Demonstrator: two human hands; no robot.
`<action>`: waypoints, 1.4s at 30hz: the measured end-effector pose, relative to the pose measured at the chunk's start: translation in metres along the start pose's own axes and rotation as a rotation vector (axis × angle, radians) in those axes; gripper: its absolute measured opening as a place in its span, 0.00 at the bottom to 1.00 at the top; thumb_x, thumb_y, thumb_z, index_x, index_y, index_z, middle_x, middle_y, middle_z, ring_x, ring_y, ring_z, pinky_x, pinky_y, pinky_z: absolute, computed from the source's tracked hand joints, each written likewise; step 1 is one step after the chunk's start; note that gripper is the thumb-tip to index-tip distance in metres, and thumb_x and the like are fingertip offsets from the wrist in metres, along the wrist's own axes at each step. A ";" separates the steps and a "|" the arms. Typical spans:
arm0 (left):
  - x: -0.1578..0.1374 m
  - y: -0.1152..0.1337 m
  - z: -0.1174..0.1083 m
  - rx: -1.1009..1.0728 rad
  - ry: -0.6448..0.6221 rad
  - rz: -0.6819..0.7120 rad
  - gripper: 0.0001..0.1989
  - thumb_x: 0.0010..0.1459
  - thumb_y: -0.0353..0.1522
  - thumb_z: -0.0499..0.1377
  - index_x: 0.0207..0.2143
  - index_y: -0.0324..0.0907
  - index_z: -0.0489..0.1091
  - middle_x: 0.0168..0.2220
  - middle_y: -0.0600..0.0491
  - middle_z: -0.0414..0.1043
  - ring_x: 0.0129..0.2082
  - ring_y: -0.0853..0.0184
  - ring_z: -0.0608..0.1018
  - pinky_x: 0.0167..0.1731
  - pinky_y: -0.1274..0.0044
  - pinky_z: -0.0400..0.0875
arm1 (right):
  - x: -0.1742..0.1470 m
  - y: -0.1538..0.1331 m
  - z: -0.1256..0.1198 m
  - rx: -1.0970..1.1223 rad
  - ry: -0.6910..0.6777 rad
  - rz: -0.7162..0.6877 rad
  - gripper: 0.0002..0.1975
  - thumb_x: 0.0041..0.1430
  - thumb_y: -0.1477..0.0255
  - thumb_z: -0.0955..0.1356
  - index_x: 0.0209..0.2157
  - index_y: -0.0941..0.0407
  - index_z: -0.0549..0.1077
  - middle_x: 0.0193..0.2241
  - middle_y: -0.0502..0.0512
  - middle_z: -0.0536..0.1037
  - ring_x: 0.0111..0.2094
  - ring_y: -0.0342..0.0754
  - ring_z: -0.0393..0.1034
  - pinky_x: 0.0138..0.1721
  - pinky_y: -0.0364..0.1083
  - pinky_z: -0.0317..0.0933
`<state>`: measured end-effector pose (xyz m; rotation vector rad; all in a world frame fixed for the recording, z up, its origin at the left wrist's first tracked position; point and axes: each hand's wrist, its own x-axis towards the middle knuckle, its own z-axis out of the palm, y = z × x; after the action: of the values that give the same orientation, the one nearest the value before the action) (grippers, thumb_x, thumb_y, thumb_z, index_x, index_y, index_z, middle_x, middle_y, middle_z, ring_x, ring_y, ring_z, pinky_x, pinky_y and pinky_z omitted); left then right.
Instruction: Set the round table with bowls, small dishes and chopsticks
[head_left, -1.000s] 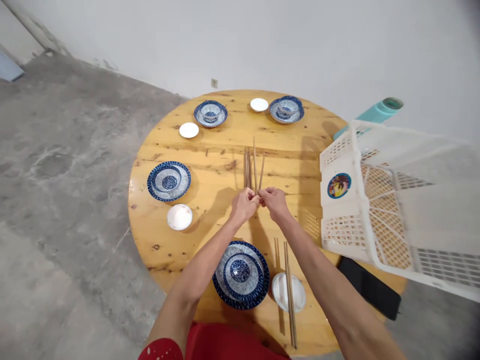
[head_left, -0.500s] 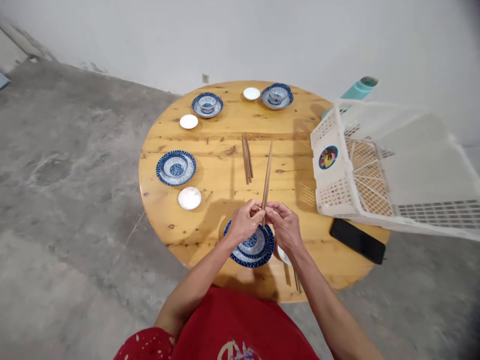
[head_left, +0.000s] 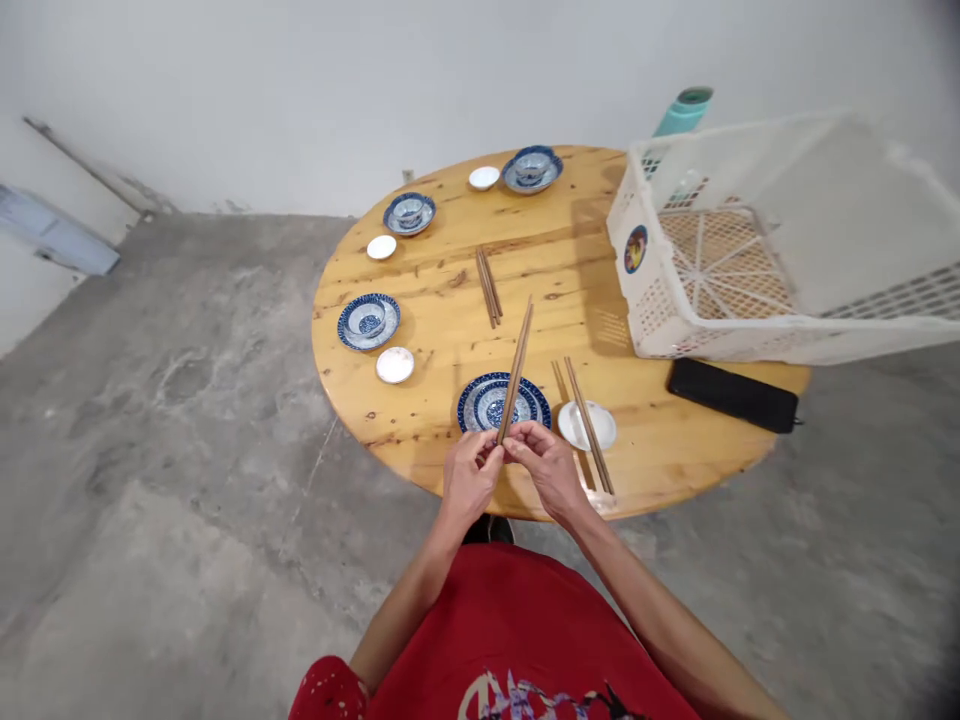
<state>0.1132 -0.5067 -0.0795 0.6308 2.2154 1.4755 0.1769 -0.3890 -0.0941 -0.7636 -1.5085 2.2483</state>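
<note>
Between my two hands I hold a pair of wooden chopsticks (head_left: 517,365), tilted up and away from me. My left hand (head_left: 471,478) pinches their near end from the left. Fingers of my right hand (head_left: 546,468) close on the same end from the right. Just beyond my hands is a blue-and-white plate (head_left: 466,405) with a bowl (head_left: 496,405) on it, partly covered by the chopsticks. To the right, another pair of chopsticks (head_left: 589,425) lies across a small white dish (head_left: 604,425). Several loose chopsticks (head_left: 489,287) lie mid-table.
On the round wooden table (head_left: 435,320) are blue-and-white plates with bowls, at the left (head_left: 369,320), back left (head_left: 409,213) and back (head_left: 532,168), each beside a small white dish. A white plastic crate (head_left: 660,290), black phone (head_left: 733,393) and turquoise bottle (head_left: 682,112) occupy the right side.
My hands, with the chopsticks, have drawn back toward my body, uncovering more of the near plate and the white dish. The view has shifted, showing more of the left wall.
</note>
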 end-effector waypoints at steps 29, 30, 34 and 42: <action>-0.029 -0.091 -0.219 0.129 -0.238 0.186 0.11 0.64 0.36 0.55 0.31 0.43 0.72 0.29 0.55 0.70 0.30 0.69 0.72 0.33 0.77 0.64 | 0.000 0.011 0.190 -0.152 0.070 -0.284 0.20 0.50 0.53 0.76 0.31 0.56 0.78 0.22 0.50 0.71 0.22 0.44 0.63 0.24 0.43 0.61; -0.023 -0.096 -0.225 0.129 -0.259 0.198 0.10 0.64 0.36 0.55 0.32 0.43 0.73 0.30 0.54 0.71 0.31 0.68 0.72 0.34 0.77 0.65 | 0.002 0.012 0.194 -0.167 0.081 -0.292 0.20 0.50 0.53 0.76 0.31 0.56 0.78 0.23 0.50 0.72 0.22 0.44 0.64 0.24 0.43 0.62; 0.007 -0.116 -0.234 0.132 -0.324 0.209 0.09 0.64 0.33 0.56 0.36 0.43 0.76 0.34 0.52 0.76 0.36 0.67 0.76 0.40 0.76 0.69 | 0.004 0.018 0.203 -0.333 0.137 -0.339 0.20 0.56 0.52 0.73 0.32 0.56 0.77 0.23 0.52 0.72 0.23 0.46 0.66 0.25 0.44 0.63; 0.052 -0.141 -0.254 0.060 -0.112 0.050 0.11 0.66 0.35 0.55 0.45 0.42 0.76 0.45 0.46 0.80 0.46 0.62 0.80 0.49 0.72 0.71 | 0.037 0.039 0.185 -0.969 0.409 -0.616 0.10 0.65 0.64 0.67 0.38 0.56 0.76 0.36 0.61 0.77 0.35 0.54 0.72 0.40 0.50 0.67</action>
<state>-0.0921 -0.7146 -0.1232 0.7741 2.1800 1.3666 0.0381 -0.5219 -0.0848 -0.7604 -2.1803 0.7983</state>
